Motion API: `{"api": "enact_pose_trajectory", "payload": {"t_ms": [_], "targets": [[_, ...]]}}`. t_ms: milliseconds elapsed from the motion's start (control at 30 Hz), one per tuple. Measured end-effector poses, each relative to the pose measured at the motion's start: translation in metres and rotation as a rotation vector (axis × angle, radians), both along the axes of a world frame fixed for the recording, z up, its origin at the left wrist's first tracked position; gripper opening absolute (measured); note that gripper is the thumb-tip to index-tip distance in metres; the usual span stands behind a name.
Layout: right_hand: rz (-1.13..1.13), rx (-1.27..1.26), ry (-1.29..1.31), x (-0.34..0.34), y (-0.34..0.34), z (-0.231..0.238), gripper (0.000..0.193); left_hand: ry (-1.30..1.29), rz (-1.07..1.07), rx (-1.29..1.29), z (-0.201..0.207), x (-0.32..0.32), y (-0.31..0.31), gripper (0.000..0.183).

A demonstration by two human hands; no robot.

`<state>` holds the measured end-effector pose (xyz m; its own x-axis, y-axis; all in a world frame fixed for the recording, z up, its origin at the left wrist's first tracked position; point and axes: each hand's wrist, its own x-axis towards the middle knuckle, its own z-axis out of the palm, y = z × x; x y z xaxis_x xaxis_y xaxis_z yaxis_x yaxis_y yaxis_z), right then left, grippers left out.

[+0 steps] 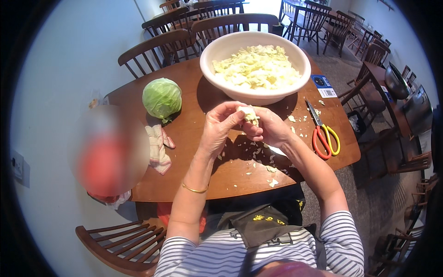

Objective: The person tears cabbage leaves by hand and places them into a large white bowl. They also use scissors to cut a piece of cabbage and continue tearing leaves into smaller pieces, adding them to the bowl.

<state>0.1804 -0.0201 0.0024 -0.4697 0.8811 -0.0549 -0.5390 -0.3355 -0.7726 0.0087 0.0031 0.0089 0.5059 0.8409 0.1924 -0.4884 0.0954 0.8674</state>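
Note:
Both hands meet over the middle of the table around a small pale piece of cabbage (pixel 249 114). My left hand (pixel 220 123) pinches it between thumb and fingers. From the other side my right hand (pixel 273 125) has its curled fingers on the same piece. Just beyond them stands a large whitish basin (pixel 210 76) heaped with torn cabbage (pixel 258 67). A whole green cabbage (pixel 162 99) sits to the left of the basin. Scissors with red and yellow handles (pixel 326 138) lie at the right, blades pointing away from me.
Cabbage scraps (pixel 272 169) are scattered over the brown wooden table (pixel 184 159). Striped cloth gloves (pixel 158 150) lie at the left, near a blurred red shape (pixel 106 161). Wooden chairs (pixel 235 22) stand behind the table, another chair (pixel 122 249) at the near left. Metal bowls (pixel 417 108) rest on a neighbouring table.

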Motion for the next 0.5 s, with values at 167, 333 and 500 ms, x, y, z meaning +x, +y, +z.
{"api": "enact_pose_trajectory", "payload": {"t_ms": [167,333,500], "targets": [[-0.144,0.090,-0.108,-0.005,-0.009,0.020,0.029,0.230,0.193,0.386,-0.002,-0.001,-0.003,0.036],[-0.633,0.401,-0.345,0.015,0.000,0.052,0.040,-0.060,0.351,0.214,0.011,-0.007,0.001,0.032],[-0.950,1.051,-1.427,0.063,0.059,0.082,0.031,-0.157,0.629,0.041,0.008,-0.018,0.013,0.026]]}}
